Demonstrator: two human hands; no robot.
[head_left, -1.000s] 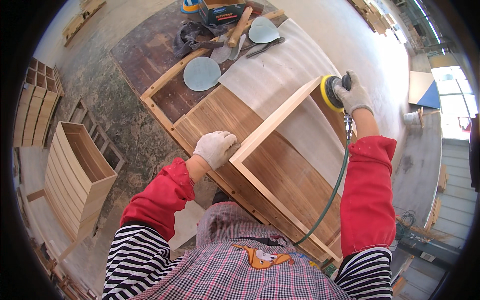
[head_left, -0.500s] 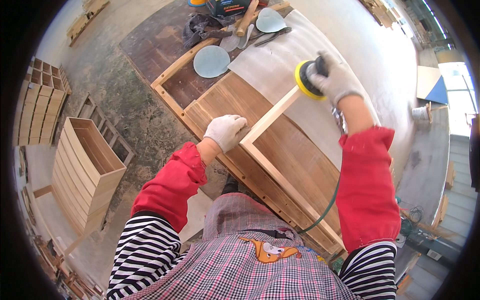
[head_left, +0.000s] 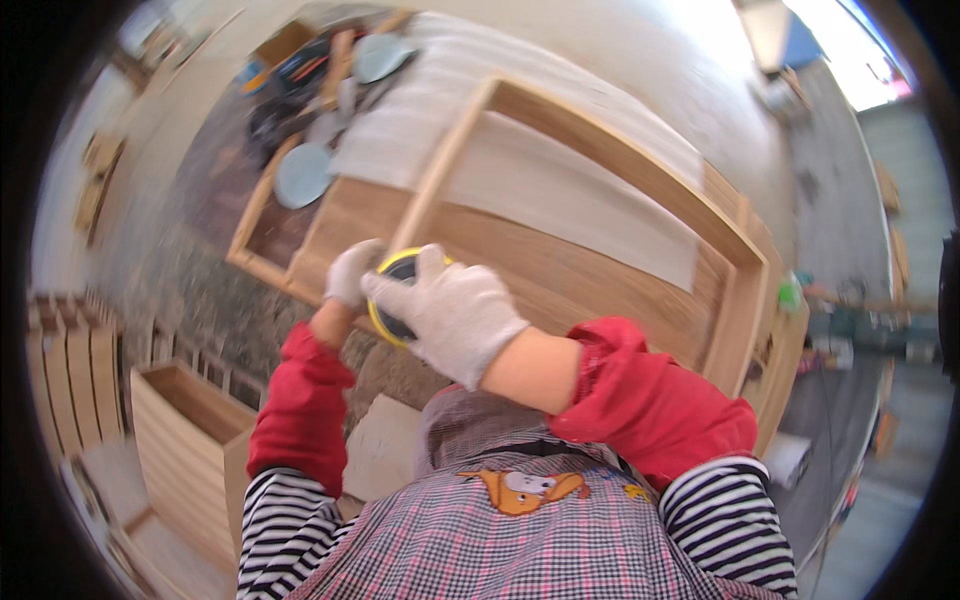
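Note:
A rectangular wooden frame (head_left: 610, 150) stands on its edge on the wooden workbench, its near left corner in front of me. My right hand (head_left: 460, 315), in a white glove, is wrapped over a round power sander with a yellow-rimmed pad (head_left: 377, 322), held at that near corner. Beside it, my gloved left hand (head_left: 352, 272) grips the frame's corner. Its fingertips are partly hidden behind the sander. Under the frame lie a brown wooden panel (head_left: 340, 225) and a white foam sheet (head_left: 570, 205).
Round sanding discs (head_left: 302, 176), dark gloves and a wooden-handled tool (head_left: 338, 68) lie at the bench's far left. On the floor at left stand stacked drawer boxes (head_left: 190, 450). A long grey surface (head_left: 840, 220) runs along the right.
My right hand has brought the sander from the frame's far end to the near corner, next to my left hand. My view has turned right, showing the whole frame.

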